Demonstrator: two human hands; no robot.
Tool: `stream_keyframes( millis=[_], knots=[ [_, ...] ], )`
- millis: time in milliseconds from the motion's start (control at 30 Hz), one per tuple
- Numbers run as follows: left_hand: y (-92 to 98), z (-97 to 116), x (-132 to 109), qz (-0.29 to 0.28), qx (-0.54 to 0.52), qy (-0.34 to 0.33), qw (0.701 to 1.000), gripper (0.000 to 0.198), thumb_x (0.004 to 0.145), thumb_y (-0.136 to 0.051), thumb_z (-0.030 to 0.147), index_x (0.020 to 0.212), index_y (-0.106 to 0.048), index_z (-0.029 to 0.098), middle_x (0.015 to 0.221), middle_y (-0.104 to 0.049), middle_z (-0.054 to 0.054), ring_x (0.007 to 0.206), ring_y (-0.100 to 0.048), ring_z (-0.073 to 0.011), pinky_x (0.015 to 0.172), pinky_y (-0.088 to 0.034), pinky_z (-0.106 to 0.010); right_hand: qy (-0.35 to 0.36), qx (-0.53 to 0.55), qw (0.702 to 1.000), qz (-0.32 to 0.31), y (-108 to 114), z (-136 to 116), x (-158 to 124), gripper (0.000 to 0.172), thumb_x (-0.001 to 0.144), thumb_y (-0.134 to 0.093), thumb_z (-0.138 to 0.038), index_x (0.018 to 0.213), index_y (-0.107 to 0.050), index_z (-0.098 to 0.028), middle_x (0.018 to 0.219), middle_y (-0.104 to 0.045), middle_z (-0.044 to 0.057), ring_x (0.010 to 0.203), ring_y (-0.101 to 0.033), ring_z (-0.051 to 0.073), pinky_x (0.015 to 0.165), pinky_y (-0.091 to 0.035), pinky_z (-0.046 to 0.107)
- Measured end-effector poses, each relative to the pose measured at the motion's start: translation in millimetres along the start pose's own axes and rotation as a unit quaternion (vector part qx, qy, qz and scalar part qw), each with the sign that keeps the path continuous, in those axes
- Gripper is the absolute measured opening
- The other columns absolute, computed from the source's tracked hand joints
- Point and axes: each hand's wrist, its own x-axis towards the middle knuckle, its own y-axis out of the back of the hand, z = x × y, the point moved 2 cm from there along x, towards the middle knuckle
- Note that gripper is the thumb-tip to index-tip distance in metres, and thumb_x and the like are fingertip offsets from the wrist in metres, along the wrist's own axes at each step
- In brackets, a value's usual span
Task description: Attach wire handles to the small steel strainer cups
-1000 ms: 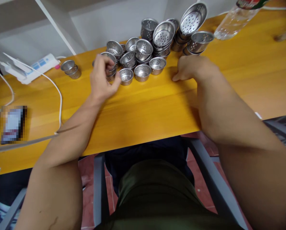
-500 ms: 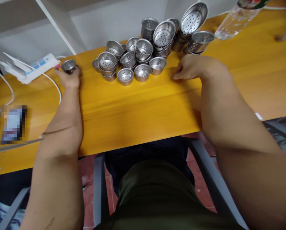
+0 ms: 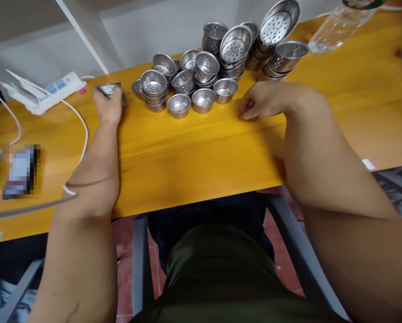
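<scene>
My left hand [image 3: 109, 105] grips a small perforated metal cup [image 3: 110, 89] that is tilted over the desk, left of the others. My right hand [image 3: 263, 99] rests on the desk with its fingers curled in; nothing shows in them. Between the hands stand several more such cups, single and stacked. A single cup [image 3: 179, 106] is at the front, beside another cup [image 3: 204, 100]. A small stack [image 3: 153, 89] sits at the left of the group. Larger perforated bowls [image 3: 236, 44] are piled behind, one tilted bowl [image 3: 280, 22] topping the right pile.
A clear plastic bottle [image 3: 342, 27] leans in view at the back right. A white power strip [image 3: 61, 92] with cables lies at the back left. A blurred-out phone-like object [image 3: 21, 172] is on the left. One white cable [image 3: 81, 119] runs by my left forearm.
My left hand has moved right, toward the group, and the cup in it has tipped over from upright. The fingers of my right hand have curled in further.
</scene>
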Motion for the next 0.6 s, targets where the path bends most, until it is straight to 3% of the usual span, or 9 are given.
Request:
stream_keyframes(
  millis=[67, 133, 267, 400, 500, 600],
  knots=[
    [-8.6, -9.5, 7.4, 0.046, 0.027, 0.094, 0.994, 0.147, 0.054, 0.025, 0.135, 0.132, -0.042, 0.03, 0.121, -0.074, 0.0, 0.137, -0.064, -0.0193, 0.112, -0.052, -0.055, 0.008, -0.015, 1.0, -0.017, -1.3, 0.4, 2.4, 0.015, 0.109, -0.083, -0.009, 0.1, -0.09, -0.017, 0.093, -0.087, 0.005, 0.083, -0.072, 0.024, 0.078, -0.047, 0.038],
    [-13.5, -13.9, 10.6, 0.064, 0.03, 0.127, 0.989, 0.148, 0.049, 0.036, 0.127, 0.131, -0.039, 0.03, 0.124, -0.073, 0.0, 0.131, -0.064, -0.0149, 0.107, -0.053, -0.051, 0.007, -0.012, 1.0, -0.028, -2.0, -1.6, 3.2, 0.017, 0.108, -0.078, -0.006, 0.098, -0.089, -0.015, 0.093, -0.087, 0.008, 0.083, -0.072, 0.024, 0.078, -0.046, 0.039],
    [-15.6, -9.2, 9.4, 0.083, -0.04, 0.121, 0.988, 0.146, 0.046, 0.026, 0.132, 0.127, -0.038, 0.029, 0.12, -0.072, 0.005, 0.123, -0.063, -0.0093, 0.11, -0.053, -0.048, -0.004, -0.006, 1.0, -0.026, -0.8, -10.2, 0.8, 0.02, 0.109, -0.076, -0.004, 0.095, -0.086, -0.014, 0.089, -0.085, 0.009, 0.083, -0.07, 0.022, 0.078, -0.044, 0.037],
    [-14.6, -1.7, 6.7, 0.056, -0.047, 0.13, 0.989, 0.144, 0.045, 0.019, 0.136, 0.124, -0.036, 0.03, 0.119, -0.068, 0.004, 0.134, -0.064, -0.0118, 0.115, -0.049, -0.049, -0.011, 0.015, 1.0, -0.019, 0.4, -12.5, -1.3, 0.02, 0.106, -0.079, -0.002, 0.093, -0.083, -0.017, 0.091, -0.086, 0.009, 0.084, -0.074, 0.023, 0.076, -0.047, 0.035],
    [-11.9, 0.9, 5.5, 0.044, -0.06, 0.136, 0.988, 0.142, 0.041, 0.01, 0.141, 0.118, -0.034, 0.031, 0.116, -0.064, 0.005, 0.136, -0.06, -0.0136, 0.117, -0.047, -0.05, -0.016, 0.075, 0.997, -0.003, 0.8, -10.3, -3.2, 0.018, 0.113, -0.074, -0.003, 0.104, -0.085, -0.015, 0.102, -0.091, 0.012, 0.087, -0.079, 0.024, 0.08, -0.056, 0.034],
    [-11.9, 1.8, 5.6, 0.023, -0.037, 0.144, 0.989, 0.142, 0.042, 0.014, 0.14, 0.119, -0.033, 0.031, 0.118, -0.061, 0.003, 0.14, -0.056, -0.0156, 0.117, -0.044, -0.051, -0.04, 0.085, 0.993, 0.074, 2.2, -7.7, -4.1, 0.023, 0.122, -0.067, -0.013, 0.123, -0.09, -0.008, 0.118, -0.093, 0.021, 0.101, -0.083, 0.031, 0.088, -0.06, 0.039]
  ],
)
